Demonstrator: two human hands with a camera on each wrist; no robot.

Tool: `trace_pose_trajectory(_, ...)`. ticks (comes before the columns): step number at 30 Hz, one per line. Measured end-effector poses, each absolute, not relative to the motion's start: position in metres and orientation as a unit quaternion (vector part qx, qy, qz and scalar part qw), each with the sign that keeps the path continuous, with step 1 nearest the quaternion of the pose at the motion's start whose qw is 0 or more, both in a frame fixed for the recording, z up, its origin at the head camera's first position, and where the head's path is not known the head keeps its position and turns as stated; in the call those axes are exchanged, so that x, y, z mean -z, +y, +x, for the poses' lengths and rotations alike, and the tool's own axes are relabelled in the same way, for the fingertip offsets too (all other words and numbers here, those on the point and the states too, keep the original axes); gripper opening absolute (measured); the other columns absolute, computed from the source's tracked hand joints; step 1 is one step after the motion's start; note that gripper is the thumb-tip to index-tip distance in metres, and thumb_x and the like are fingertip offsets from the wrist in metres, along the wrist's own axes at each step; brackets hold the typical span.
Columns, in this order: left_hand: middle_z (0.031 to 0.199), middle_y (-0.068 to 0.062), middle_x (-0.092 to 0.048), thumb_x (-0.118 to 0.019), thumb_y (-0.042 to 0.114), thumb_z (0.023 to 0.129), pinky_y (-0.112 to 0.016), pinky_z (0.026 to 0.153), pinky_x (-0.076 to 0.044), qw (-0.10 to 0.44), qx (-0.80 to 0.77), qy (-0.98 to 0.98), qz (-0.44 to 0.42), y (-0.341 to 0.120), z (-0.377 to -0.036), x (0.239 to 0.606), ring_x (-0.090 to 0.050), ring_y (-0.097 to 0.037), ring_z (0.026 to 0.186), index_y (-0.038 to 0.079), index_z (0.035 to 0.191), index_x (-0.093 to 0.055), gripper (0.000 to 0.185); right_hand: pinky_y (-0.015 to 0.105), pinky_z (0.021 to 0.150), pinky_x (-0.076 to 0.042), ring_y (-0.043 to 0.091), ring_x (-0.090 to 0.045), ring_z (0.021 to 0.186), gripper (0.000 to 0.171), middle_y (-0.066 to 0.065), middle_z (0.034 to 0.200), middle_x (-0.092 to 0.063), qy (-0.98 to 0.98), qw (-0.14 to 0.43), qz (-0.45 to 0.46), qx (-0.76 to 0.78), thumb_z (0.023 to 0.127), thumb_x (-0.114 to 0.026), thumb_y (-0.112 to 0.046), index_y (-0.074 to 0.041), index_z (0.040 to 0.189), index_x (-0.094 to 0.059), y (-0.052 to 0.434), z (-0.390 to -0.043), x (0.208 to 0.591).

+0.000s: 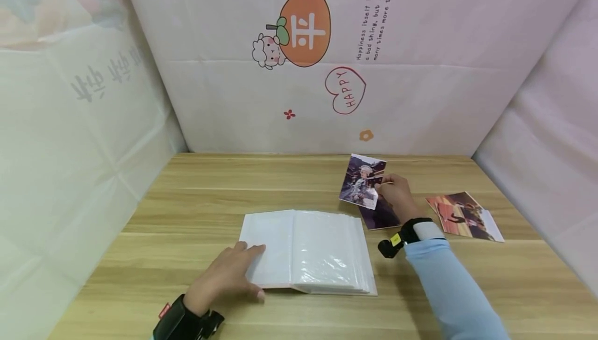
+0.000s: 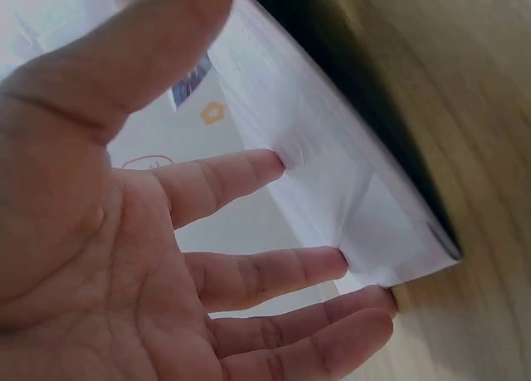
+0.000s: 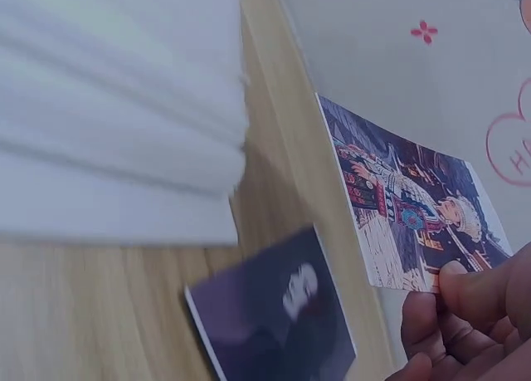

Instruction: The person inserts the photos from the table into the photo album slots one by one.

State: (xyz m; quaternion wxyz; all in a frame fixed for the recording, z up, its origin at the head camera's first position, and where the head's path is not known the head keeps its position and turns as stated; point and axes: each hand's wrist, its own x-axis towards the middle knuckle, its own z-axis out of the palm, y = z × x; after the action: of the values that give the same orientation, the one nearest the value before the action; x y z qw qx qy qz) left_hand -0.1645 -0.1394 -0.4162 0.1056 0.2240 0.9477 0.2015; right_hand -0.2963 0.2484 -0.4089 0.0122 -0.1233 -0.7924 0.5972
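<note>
Toward the desk's far right, the photo (image 1: 363, 181) is lifted clear, pinched at its edge by the right hand (image 1: 396, 194): light, bendy, easily creased, best held by edges. The left hand (image 1: 227, 276) lies flat, pressing the album (image 1: 317, 252) open.

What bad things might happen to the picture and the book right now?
1. The right hand pinches the photo only at one edge, so it might slip or bend.
2. The left hand rests flat on just the left page of the open album; the thick right-hand pages could flop over.
3. A dark photo lies loose on the table below the held one and might get knocked.
</note>
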Motion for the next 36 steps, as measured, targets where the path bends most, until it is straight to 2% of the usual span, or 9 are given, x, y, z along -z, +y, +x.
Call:
trace_pose_trajectory(3, 0.113, -0.018, -0.047, -0.09, 0.038, 0.049, -0.043, 0.074, -0.042, 0.112, -0.202, 0.949, 0.216, -0.137, -0.164, 0.415, -0.047, -0.027, 0.081, 0.005, 0.131, -0.049, 0.098, 0.025, 0.043, -0.032, 0.011, -0.045, 0.051, 0.013, 0.005, 0.07, -0.053, -0.808, 0.017, -0.112, -0.579, 0.09, -0.054, -0.001, 0.005, 0.093, -0.043, 0.232, -0.3, 0.407)
trace_pose_trajectory(6, 0.111, -0.019, -0.046, -0.09, 0.036, 0.049, -0.043, 0.07, -0.043, 0.108, -0.199, 0.951, 0.209, -0.134, -0.163, 0.414, -0.046, -0.028, 0.077, 0.004, 0.131, -0.047, 0.098, 0.026, 0.049, -0.037, 0.017, -0.051, 0.064, 0.013, 0.007, 0.078, -0.051, -0.814, 0.007, -0.1, -0.571, 0.091, -0.053, -0.001, 0.006, 0.095, -0.044, 0.215, -0.303, 0.405)
trace_pose_trajectory(9, 0.106, -0.018, -0.047, -0.087, 0.04, 0.053, -0.041, 0.066, -0.042, 0.1, -0.196, 0.953, 0.208, -0.133, -0.164, 0.415, -0.046, -0.028, 0.076, 0.003, 0.133, -0.045, 0.097, 0.028, 0.053, -0.038, 0.022, -0.051, 0.069, 0.013, 0.01, 0.082, -0.05, -0.813, -0.002, -0.094, -0.574, 0.091, -0.053, -0.001, 0.007, 0.097, -0.044, 0.201, -0.305, 0.405)
trace_pose_trajectory(13, 0.1, -0.015, -0.048, -0.083, 0.044, 0.059, -0.039, 0.062, -0.041, 0.094, -0.198, 0.954, 0.207, -0.132, -0.165, 0.417, -0.045, -0.026, 0.075, 0.002, 0.137, -0.041, 0.098, 0.031, 0.058, -0.043, 0.02, -0.051, 0.071, 0.012, 0.014, 0.09, -0.052, -0.805, -0.013, -0.094, -0.585, 0.092, -0.053, 0.0, 0.006, 0.098, -0.045, 0.186, -0.309, 0.407)
trace_pose_trajectory(16, 0.097, -0.015, -0.047, -0.08, 0.044, 0.065, -0.038, 0.061, -0.04, 0.096, -0.198, 0.955, 0.2, -0.133, -0.166, 0.417, -0.044, -0.026, 0.074, 0.001, 0.139, -0.039, 0.095, 0.04, 0.072, -0.048, 0.021, -0.054, 0.074, 0.011, 0.018, 0.096, -0.054, -0.79, -0.015, -0.087, -0.607, 0.091, -0.053, 0.002, 0.005, 0.097, -0.045, 0.176, -0.311, 0.409)
trace_pose_trajectory(20, 0.103, -0.019, -0.045, -0.076, 0.042, 0.073, -0.041, 0.063, -0.041, 0.107, -0.179, 0.959, 0.191, -0.131, -0.168, 0.415, -0.045, -0.029, 0.077, 0.001, 0.139, -0.041, 0.085, 0.048, 0.083, -0.044, 0.023, -0.055, 0.076, 0.011, 0.018, 0.092, -0.057, -0.77, -0.019, -0.073, -0.633, 0.09, -0.055, 0.003, 0.006, 0.096, -0.046, 0.163, -0.314, 0.411)
trace_pose_trajectory(24, 0.107, -0.023, -0.044, -0.074, 0.041, 0.075, -0.045, 0.065, -0.042, 0.112, -0.161, 0.963, 0.187, -0.129, -0.167, 0.414, -0.046, -0.033, 0.08, 0.001, 0.136, -0.045, 0.078, 0.048, 0.084, -0.044, 0.022, -0.056, 0.074, 0.009, 0.013, 0.085, -0.059, -0.763, -0.024, -0.059, -0.643, 0.089, -0.056, 0.003, 0.005, 0.094, -0.048, 0.147, -0.315, 0.412)
trace_pose_trajectory(31, 0.105, -0.023, -0.045, -0.074, 0.04, 0.075, -0.046, 0.068, -0.042, 0.099, -0.167, 0.962, 0.192, -0.128, -0.165, 0.415, -0.046, -0.034, 0.08, 0.002, 0.133, -0.05, 0.073, 0.046, 0.082, -0.046, 0.022, -0.06, 0.072, 0.009, 0.013, 0.081, -0.06, -0.757, -0.025, -0.046, -0.651, 0.086, -0.058, 0.007, 0.006, 0.085, -0.049, 0.124, -0.315, 0.412)
trace_pose_trajectory(36, 0.105, -0.022, -0.045, -0.074, 0.04, 0.075, -0.046, 0.068, -0.043, 0.095, -0.165, 0.962, 0.194, -0.128, -0.166, 0.416, -0.047, -0.033, 0.079, 0.002, 0.132, -0.05, 0.073, 0.044, 0.082, -0.048, 0.031, -0.061, 0.078, 0.007, 0.017, 0.084, -0.058, -0.739, -0.035, -0.038, -0.672, 0.084, -0.056, 0.011, 0.01, 0.089, -0.051, 0.112, -0.314, 0.411)
